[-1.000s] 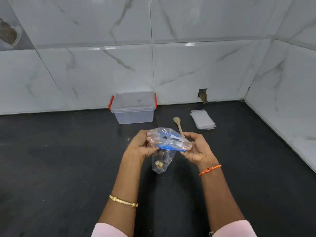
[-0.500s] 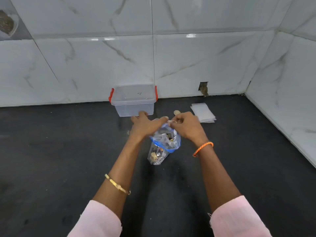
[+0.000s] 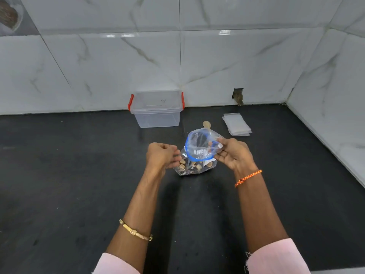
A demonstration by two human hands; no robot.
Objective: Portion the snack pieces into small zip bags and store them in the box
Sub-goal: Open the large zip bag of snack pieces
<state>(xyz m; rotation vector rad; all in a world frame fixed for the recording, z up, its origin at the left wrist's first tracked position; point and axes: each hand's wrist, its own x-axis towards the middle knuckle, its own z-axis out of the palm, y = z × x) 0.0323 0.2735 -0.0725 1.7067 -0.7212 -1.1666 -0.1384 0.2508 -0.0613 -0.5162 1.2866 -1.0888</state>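
A clear zip bag with a blue rim [image 3: 198, 153] stands on the dark counter [image 3: 79, 175], its mouth pulled wide open. Brown snack pieces [image 3: 194, 167] lie at its bottom. My left hand [image 3: 162, 157] pinches the bag's left edge with curled fingers. My right hand [image 3: 232, 153] grips the right side of the rim between thumb and fingers. A clear plastic box with red latches [image 3: 157, 109] sits closed by the back wall, behind the bag. A stack of small empty zip bags [image 3: 237, 124] lies to the right of the box.
A wooden spoon [image 3: 207, 124] lies just behind the big bag, mostly hidden by it. White marble-tiled walls close the counter at the back and on the right. A small hole [image 3: 238, 95] shows in the back wall.
The big bag's mouth, held pinched together half a second ago, has been pulled open. My hands have moved apart to either side of it, and the bag rests on the counter.
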